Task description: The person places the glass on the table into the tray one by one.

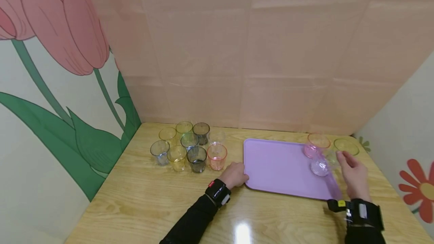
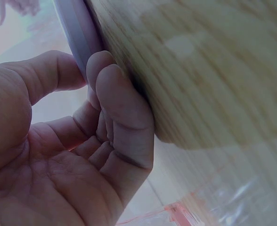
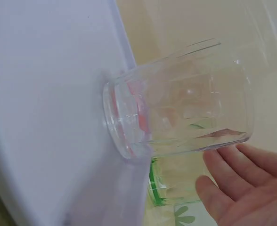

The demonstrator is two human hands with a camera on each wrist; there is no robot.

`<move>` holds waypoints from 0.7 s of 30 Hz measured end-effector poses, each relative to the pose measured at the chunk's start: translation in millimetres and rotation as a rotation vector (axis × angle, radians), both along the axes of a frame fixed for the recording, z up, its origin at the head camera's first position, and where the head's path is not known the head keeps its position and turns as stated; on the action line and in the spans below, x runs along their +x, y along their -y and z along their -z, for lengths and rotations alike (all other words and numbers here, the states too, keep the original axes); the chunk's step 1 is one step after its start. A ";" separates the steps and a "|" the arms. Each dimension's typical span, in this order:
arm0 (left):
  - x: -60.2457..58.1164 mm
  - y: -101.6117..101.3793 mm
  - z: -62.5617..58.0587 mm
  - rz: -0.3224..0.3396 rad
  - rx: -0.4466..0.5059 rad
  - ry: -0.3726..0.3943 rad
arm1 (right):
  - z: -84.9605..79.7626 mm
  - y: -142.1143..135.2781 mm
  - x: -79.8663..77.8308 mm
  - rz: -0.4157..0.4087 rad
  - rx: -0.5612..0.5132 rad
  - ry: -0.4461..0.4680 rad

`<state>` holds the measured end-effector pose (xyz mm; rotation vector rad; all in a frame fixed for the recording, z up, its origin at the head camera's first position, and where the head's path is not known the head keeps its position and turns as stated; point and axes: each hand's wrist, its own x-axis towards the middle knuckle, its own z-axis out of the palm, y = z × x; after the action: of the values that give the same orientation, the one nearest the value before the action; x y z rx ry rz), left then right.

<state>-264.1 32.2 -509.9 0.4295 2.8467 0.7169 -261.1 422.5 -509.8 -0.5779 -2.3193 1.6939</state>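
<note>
My left hand [image 1: 234, 175] pinches the left edge of a lilac tray [image 1: 271, 168]; in the left wrist view, thumb and curled fingers [image 2: 124, 101] meet at its rim [image 2: 75, 33]. A clear glass [image 3: 185, 103] stands upright on the tray's right part. Close to its rim is my right hand [image 1: 354, 176], its fingers [image 3: 228, 174] loosely extended and spread rather than wrapped round it. Behind the clear glass, a pink glass with an orange rim [image 1: 318, 141] stands at the tray's far right corner. Beyond the tray's right edge stands a yellow-green glass [image 1: 346, 147].
Several coloured glasses cluster left of the tray, among them a red-rimmed pink glass [image 1: 217, 157], a dark grey glass [image 1: 197, 160] and a yellow glass [image 1: 177, 158]. A pinkish sheet [image 1: 244, 55] hangs behind the wooden table [image 1: 271, 217]. Painted walls flank both sides.
</note>
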 end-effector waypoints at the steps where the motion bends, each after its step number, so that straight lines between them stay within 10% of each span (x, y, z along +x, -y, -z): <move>1: -0.1 0.1 0.6 0.001 0.000 0.000 | -0.2 -0.7 0.3 0.048 -0.062 -0.040; 6: -0.7 0.5 0.2 -0.005 0.002 0.013 | -2.3 -3.6 -2.5 0.229 -0.336 -0.184; 12: -1.9 1.5 -0.6 -0.008 -0.010 0.031 | -2.2 -6.8 -7.6 0.387 -0.408 -0.308; 21: -0.4 -0.6 0.5 0.003 -0.007 0.029 | -1.0 -23.8 -10.6 0.415 -0.250 -0.033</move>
<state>-264.5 32.8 -510.3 0.4182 2.8200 0.7073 -271.7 446.4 -508.7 -0.9903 -1.8107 1.7711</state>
